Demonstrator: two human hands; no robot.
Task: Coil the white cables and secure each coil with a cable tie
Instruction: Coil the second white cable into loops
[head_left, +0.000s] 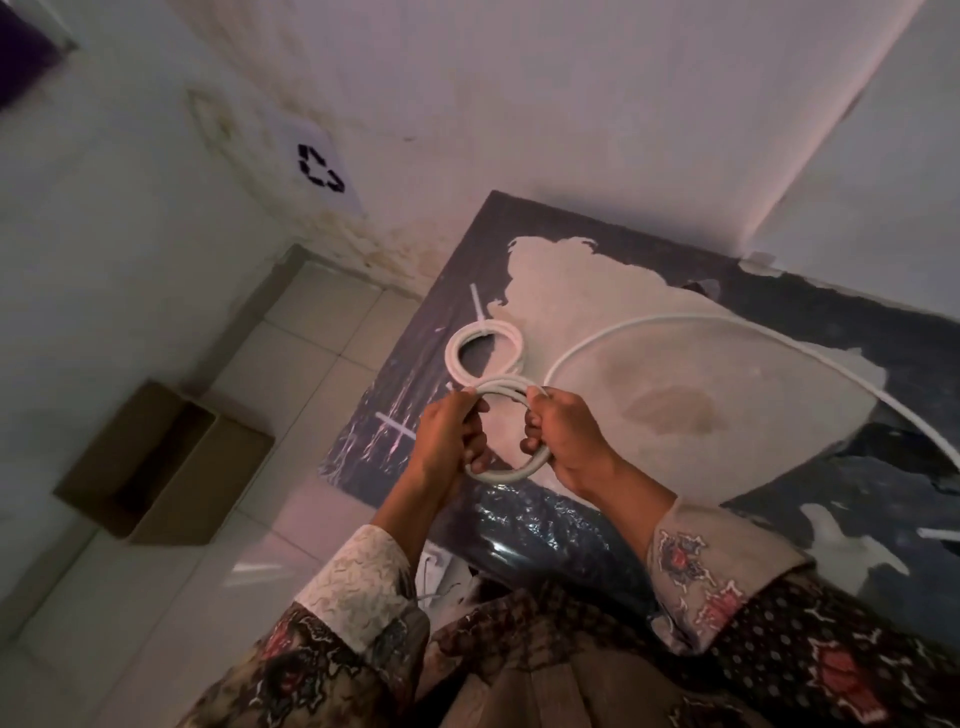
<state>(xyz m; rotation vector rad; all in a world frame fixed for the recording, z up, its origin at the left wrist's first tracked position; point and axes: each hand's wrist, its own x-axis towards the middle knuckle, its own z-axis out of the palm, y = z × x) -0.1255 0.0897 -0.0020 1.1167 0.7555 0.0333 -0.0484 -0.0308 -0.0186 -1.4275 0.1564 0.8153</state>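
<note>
Both hands close around one coil (506, 470) of white cable held just above the tabletop (701, 395). The left hand (447, 434) pinches the coil's left side, fingers wrapped over the strands; the right hand (563, 441) is curled shut on the right side, thumb pressing the turns together. So each grip is closed on the same bundle, with several turns already gathered between them.

To do this step well, I judge the left grip should stay firm enough to keep the turns stacked flat, while the right feeds each new loop at the same width as the others, letting the cable roll slightly so it does not kink. The loose tail (675, 325) runs from the right hand in a wide arc across the tabletop to the right, so much cable is left to draw in.

The cable is round, smooth and fairly stiff by its look, holding open curves rather than slumping. Beyond the hands lies a finished coil (485, 349), a neat small ring touching the tabletop, with a white cable tie (477, 304) jutting from it. Another white tie (396, 425) lies flat to the left. The tabletop is dark and glossy, its skin peeled to a pale, matte patch. A cardboard box (166, 462) sits on the tiled floor.
</note>
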